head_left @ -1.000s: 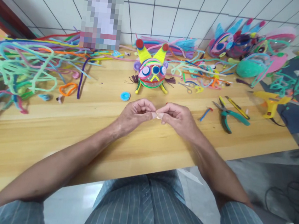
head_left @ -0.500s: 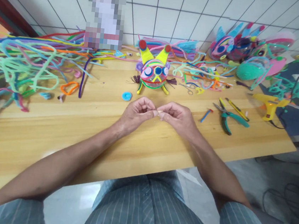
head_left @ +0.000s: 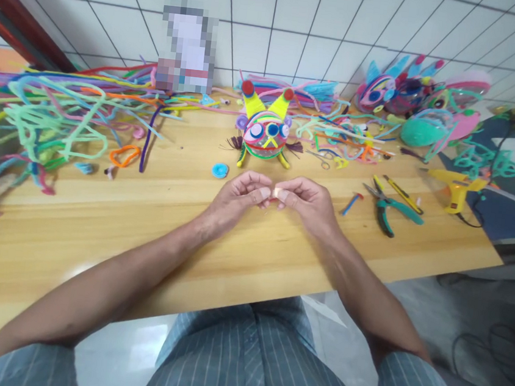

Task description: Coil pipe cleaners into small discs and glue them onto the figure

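Over the middle of the wooden table (head_left: 179, 234), my two hands meet fingertip to fingertip. My right hand (head_left: 309, 203) is closed in a pinch on a small pale piece (head_left: 277, 192), too small to name. A bit of red shows just under it. My left hand (head_left: 237, 198) is also closed, thumb against fingers, right beside the piece; what it holds, if anything, is hidden. Just beyond stands a colorful mask-like figure (head_left: 266, 135) with yellow horns, red tips and button eyes. A blue round button (head_left: 220, 170) lies near my left hand.
Pliers (head_left: 393, 210), a yellow cutter (head_left: 402, 194), a small blue-and-red stick (head_left: 352, 204) and a yellow glue gun (head_left: 458, 188) lie to the right. Pipe cleaners (head_left: 58, 114) heap up at left. Small scissors (head_left: 320, 158) lie behind. More figures (head_left: 378, 92) stand at back right.
My hands stay together, with the fingertips slightly further apart. The pale piece shows more clearly at my right thumb, and a red bit has come into view. The camera has tilted slightly.
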A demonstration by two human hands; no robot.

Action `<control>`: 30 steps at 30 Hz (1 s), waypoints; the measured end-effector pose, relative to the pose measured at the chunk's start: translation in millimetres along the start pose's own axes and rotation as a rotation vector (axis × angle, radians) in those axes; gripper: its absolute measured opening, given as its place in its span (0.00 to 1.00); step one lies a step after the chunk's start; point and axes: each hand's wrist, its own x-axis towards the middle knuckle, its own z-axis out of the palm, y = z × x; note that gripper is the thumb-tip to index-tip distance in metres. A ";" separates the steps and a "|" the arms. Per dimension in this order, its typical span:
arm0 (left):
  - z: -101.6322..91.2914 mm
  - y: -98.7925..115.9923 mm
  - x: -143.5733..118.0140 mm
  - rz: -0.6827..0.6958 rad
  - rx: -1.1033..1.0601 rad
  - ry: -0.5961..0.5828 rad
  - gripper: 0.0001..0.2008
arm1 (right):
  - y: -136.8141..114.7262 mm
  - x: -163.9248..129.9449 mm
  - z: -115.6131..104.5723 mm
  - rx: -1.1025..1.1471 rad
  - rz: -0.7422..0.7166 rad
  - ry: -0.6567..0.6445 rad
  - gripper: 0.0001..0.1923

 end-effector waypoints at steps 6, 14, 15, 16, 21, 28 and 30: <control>6.4 -8.0 -6.9 -0.058 -0.026 0.057 0.19 | 3.9 -1.6 1.0 0.004 -0.032 0.050 0.14; 6.0 -4.7 -8.0 -0.060 -0.026 0.029 0.13 | 2.9 -3.6 2.2 -0.067 -0.024 0.008 0.16; 5.7 -3.8 -7.9 -0.065 -0.031 0.034 0.12 | 2.4 -3.4 2.0 -0.059 -0.020 0.011 0.16; 5.4 -2.9 -7.8 -0.069 -0.033 0.039 0.11 | 2.1 -3.2 1.8 -0.052 -0.016 0.014 0.17; 2.8 -1.7 -6.2 -0.073 -0.006 0.029 0.10 | 4.3 -0.7 2.1 -0.030 -0.008 0.027 0.15; 3.8 -3.0 -6.0 0.076 0.134 0.001 0.19 | 5.2 1.1 5.8 0.008 -0.057 0.023 0.11; 6.7 -1.8 -6.2 0.109 0.205 -0.010 0.21 | 5.6 1.3 5.9 0.015 -0.056 0.008 0.12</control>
